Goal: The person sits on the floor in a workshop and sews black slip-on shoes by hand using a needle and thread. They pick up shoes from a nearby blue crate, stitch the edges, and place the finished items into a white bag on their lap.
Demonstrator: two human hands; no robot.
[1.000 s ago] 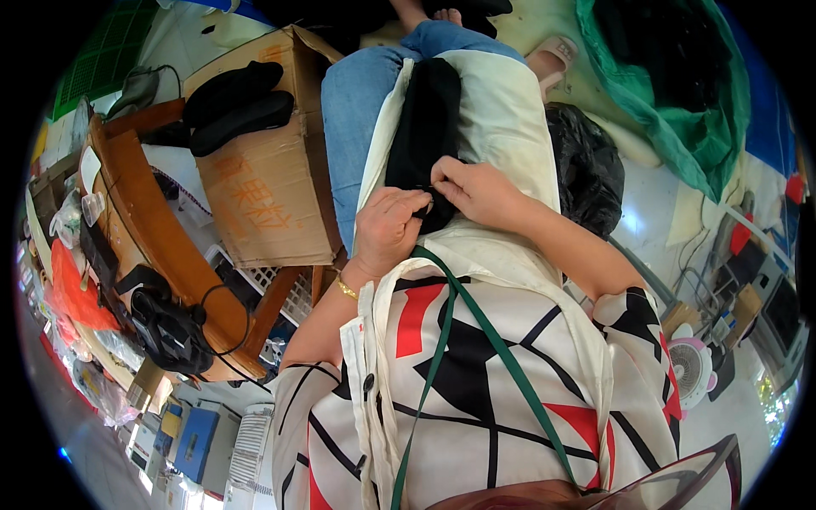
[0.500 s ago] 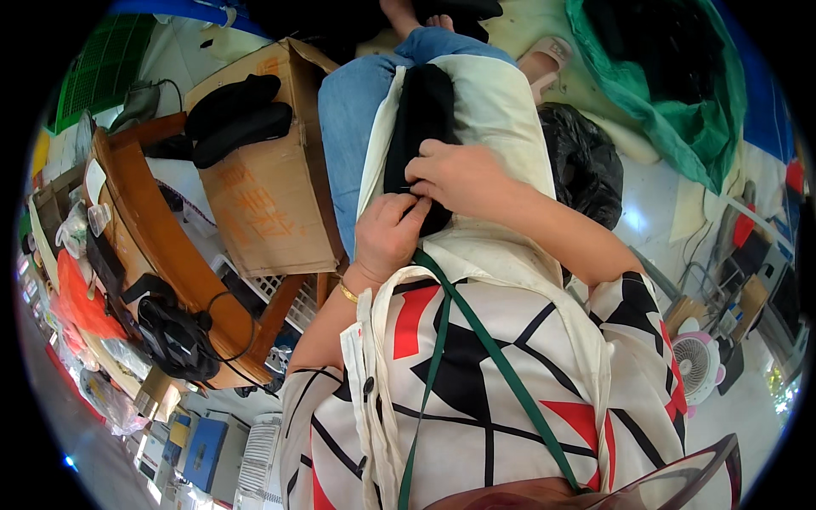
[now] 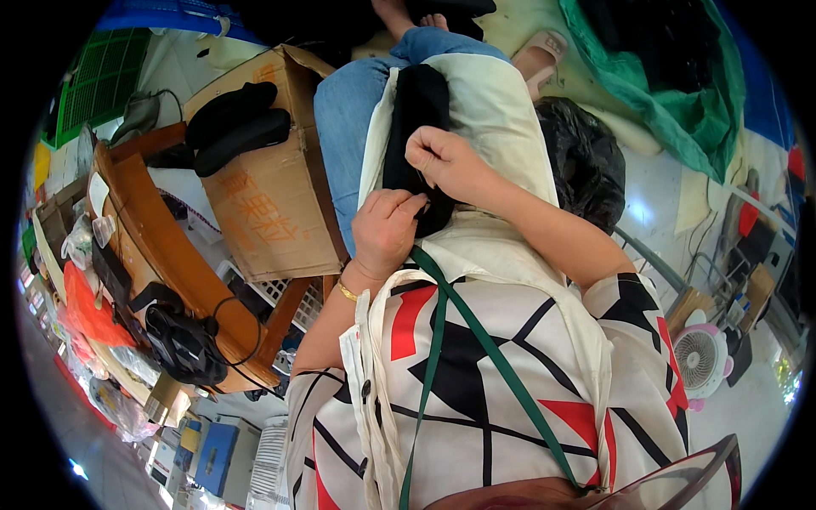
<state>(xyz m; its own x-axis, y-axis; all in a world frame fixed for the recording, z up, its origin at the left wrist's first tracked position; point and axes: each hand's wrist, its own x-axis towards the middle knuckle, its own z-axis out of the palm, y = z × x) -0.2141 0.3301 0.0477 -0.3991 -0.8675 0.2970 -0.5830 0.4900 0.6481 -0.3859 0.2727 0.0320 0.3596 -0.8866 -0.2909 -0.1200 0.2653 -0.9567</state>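
A long, soft black cloth piece (image 3: 418,106) lies across the cream apron on my lap. My left hand (image 3: 387,228) is closed on its near left edge, with thumb and finger pinched together. Just above and to the right, my right hand (image 3: 449,161) is raised a little over the cloth, its fingers curled in a pinch. Whatever sits between those fingertips is too small to make out. Two similar black padded cloth pieces (image 3: 238,136) rest on a cardboard box (image 3: 263,204) to my left.
Left of me stands a wooden table (image 3: 170,272) with a black bag (image 3: 183,340) at its edge. To the right are a black plastic bag (image 3: 582,161), a large green sack (image 3: 688,123) with dark contents, a pink slipper (image 3: 539,61) and a small fan (image 3: 701,361).
My right hand has lifted up and away from my left hand, opening a gap between them. My left hand stays at the cloth's edge.
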